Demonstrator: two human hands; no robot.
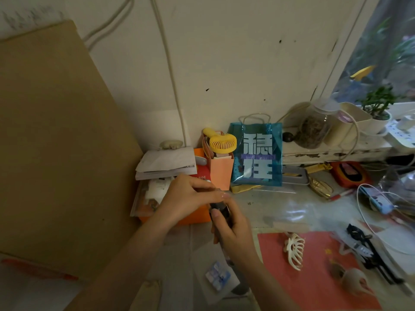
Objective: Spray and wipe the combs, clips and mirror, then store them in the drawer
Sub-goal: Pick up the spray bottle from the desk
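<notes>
My right hand [233, 230] is wrapped around a dark, slim spray bottle [221, 209], held upright above the desk. My left hand [190, 196] pinches the top of that bottle with its fingertips. A cream claw clip [294, 249] lies on a red mat [314, 283] to the right. Further right rest a black clip [357, 233] and a black comb [379, 263]. A pinkish clip [357, 281] sits near the mat's lower right. No mirror or drawer is identifiable.
A large brown cardboard sheet [56, 142] leans at the left. Behind the hands stand an orange box [195, 216] with papers, a yellow handheld fan [222, 142] and a blue bag [257, 153]. Cables, a glass jar [314, 129] and a potted plant [377, 106] crowd the right.
</notes>
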